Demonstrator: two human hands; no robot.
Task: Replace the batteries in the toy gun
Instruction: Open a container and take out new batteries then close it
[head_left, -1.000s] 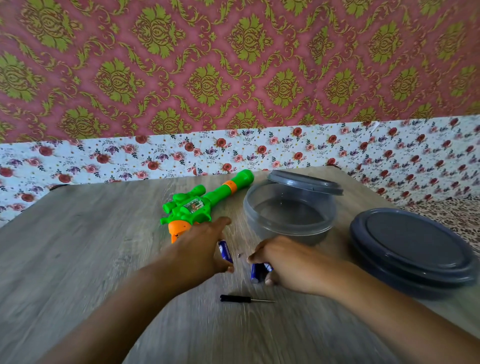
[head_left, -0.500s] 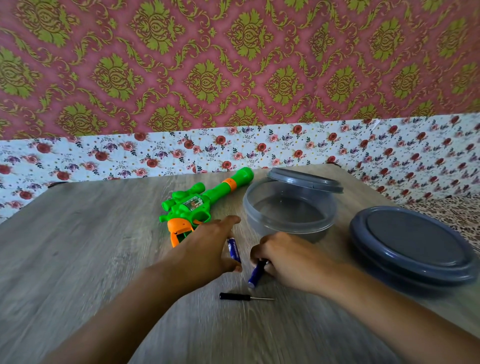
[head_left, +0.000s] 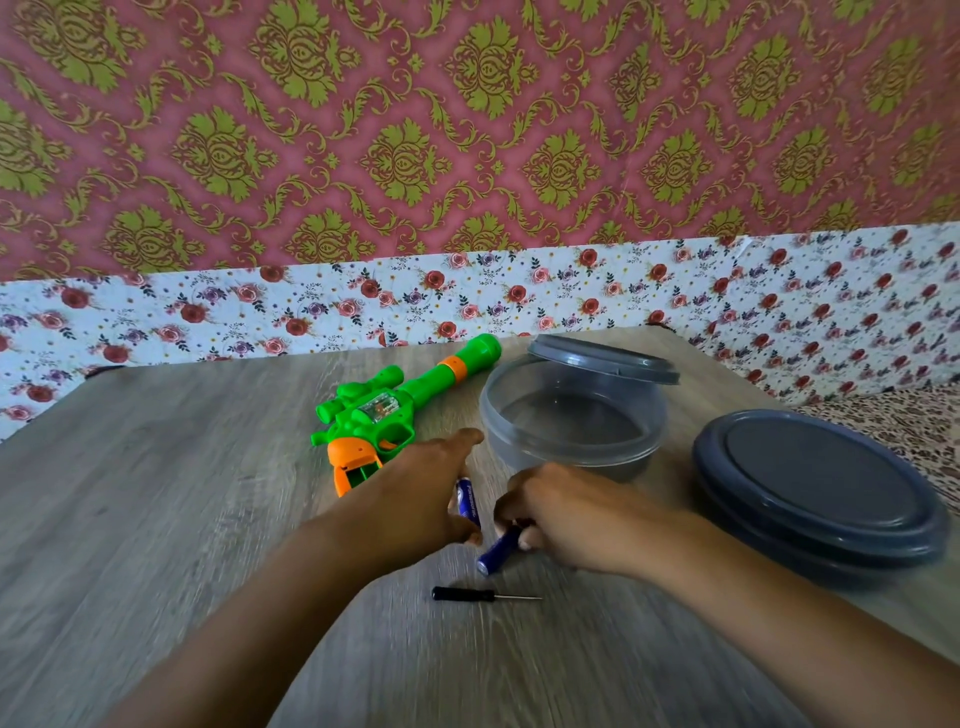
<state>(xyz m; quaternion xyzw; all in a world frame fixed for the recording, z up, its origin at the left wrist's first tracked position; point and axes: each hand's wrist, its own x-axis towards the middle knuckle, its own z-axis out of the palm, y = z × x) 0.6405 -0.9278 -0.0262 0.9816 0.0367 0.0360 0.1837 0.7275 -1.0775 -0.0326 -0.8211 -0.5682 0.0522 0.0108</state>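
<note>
A green and orange toy gun (head_left: 387, 413) lies on the wooden table (head_left: 156, 493), barrel pointing to the far right, its orange grip open at the near end. My left hand (head_left: 421, 493) sits just in front of the grip and pinches a blue battery (head_left: 467, 501) between thumb and fingers. My right hand (head_left: 566, 512) is close beside it and holds another blue battery (head_left: 497, 551), which sticks out toward me. A small black-handled screwdriver (head_left: 480, 595) rests on the table just near of both hands.
A clear round container (head_left: 571, 421) stands behind my right hand, its grey lid (head_left: 602, 356) leaning on the far rim. A second container with a grey lid (head_left: 815, 483) sits on the right. A flowered wall runs along the table's far edge.
My right hand has picked up a battery and turned it so its end points toward me. The left hand shifted slightly forward and right with its battery.
</note>
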